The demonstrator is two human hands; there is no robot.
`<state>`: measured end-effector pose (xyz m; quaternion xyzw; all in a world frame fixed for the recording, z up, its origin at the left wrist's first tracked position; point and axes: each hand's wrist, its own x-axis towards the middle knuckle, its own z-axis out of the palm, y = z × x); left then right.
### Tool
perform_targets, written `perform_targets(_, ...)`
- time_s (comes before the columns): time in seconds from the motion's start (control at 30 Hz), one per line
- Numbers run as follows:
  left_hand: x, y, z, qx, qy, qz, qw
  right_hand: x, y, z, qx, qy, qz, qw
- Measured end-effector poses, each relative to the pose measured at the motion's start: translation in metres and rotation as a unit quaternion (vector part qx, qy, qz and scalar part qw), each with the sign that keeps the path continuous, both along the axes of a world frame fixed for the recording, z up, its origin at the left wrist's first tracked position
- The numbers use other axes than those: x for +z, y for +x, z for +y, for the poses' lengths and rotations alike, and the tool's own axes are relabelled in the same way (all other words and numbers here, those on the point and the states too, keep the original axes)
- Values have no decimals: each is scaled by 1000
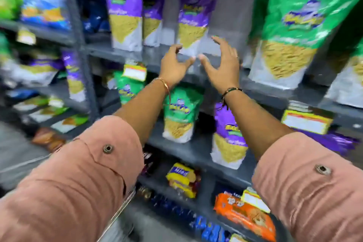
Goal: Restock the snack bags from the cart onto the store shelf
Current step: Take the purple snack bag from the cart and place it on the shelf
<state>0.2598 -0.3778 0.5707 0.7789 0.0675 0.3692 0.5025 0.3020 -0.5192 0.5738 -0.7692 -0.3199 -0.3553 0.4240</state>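
At the far left, blurred blue bags (44,9) lay on an upper shelf of the neighbouring bay, past a grey upright post (78,31). On the main grey shelf (121,53) a tall purple snack bag (124,8) stood upright at the front, with a second purple one (152,12) just behind and to its right. A third purple bag (193,15) stood upright further right, directly beyond the two hands.

The left hand (173,65) was raised in front of that shelf's edge, fingers spread and curled, holding nothing. The right hand (223,65) was just beside it, palm turned inward and fingers open, also empty; the thumbs nearly met below the third purple bag, and whether any fingertip touched the bag could not be told through the blur. Both forearms came out of rolled pink sleeves (84,179), with a thin bangle on the left wrist and a dark bracelet on the right.

Below the arms, a green bag (181,114) and a purple bag (228,135) stood on the next shelf down. At the right, a large green bag (300,25) stood upright on the upper shelf, well apart from the hands. An orange packet (245,214) lay on the lowest shelf at right
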Motion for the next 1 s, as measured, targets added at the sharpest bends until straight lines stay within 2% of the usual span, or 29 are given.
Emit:
perform_targets(0.13,-64,-73,93,107,-37,72,991,-66,-43,90,114,-93,81,986)
perform_targets(0.23,-119,-134,166,187,-39,169,967,-118,-77,160,184,-141,139,963)
perform_targets(0.4,-220,-219,279,240,-126,271,924,-205,-129,261,272,-266,230,896)
perform_targets(0.47,-257,-249,310,240,-124,336,902,-242,-142,293,289,-331,244,865)
perform_targets(0.57,-321,-284,351,214,-131,418,873,-306,-161,339,292,-449,272,799)
perform_targets(0.67,-382,-309,376,189,-146,493,837,-368,-183,367,265,-510,380,724)
perform_targets(0.8,-462,-332,392,155,-181,556,796,-477,-213,391,200,-511,567,614)
perform_targets(1.0,-576,-341,404,111,-258,628,726,-655,-237,399,67,-464,735,489)
